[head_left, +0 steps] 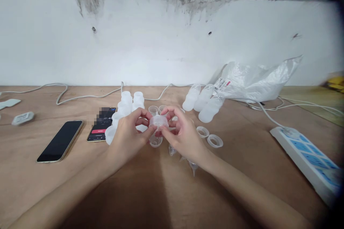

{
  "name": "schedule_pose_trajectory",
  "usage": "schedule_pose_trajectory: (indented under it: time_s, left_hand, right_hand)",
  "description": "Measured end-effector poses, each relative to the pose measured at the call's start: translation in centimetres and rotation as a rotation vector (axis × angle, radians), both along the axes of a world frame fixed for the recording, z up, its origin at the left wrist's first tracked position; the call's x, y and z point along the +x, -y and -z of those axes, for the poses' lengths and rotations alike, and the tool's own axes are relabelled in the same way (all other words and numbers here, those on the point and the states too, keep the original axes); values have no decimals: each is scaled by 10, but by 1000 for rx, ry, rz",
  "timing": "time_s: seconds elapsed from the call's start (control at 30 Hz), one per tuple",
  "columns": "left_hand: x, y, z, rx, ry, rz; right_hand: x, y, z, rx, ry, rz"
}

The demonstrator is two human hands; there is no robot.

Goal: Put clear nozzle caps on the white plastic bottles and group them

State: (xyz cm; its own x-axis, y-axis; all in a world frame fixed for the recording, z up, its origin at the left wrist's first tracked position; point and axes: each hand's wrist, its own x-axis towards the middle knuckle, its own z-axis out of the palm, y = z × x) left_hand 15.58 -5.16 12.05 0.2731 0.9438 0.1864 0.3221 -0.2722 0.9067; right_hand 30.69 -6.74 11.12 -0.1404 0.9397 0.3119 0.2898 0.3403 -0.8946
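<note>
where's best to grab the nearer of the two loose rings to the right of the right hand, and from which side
Probably pinch the ring's outer wall across opposite sides, coming from above and the right: it lies flat with its round wall exposed, while the other ring sits close at its far left and the right hand is to its left.

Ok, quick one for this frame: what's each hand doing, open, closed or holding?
Left hand: closed, fingers holding the clear ring.
Right hand: closed, fingers holding the same ring from the other side.
</note>
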Motion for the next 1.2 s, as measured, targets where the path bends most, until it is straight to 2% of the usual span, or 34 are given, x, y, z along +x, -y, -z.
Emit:
schedule_pose_trajectory:
  time_s: [0.4, 0.83, 1.2]
  left_hand:
    - [-1, 1, -1, 45, -22, -9]
    - [1, 2, 1, 80, -107, -41]
    - [4, 0, 5, 71, -27, -35]
  right_hand:
    - [3, 0, -2, 44, 48, -17]
    - [-1, -1, 3, 14, 40, -10]
    - [-2, -4, 5, 14, 43, 30]
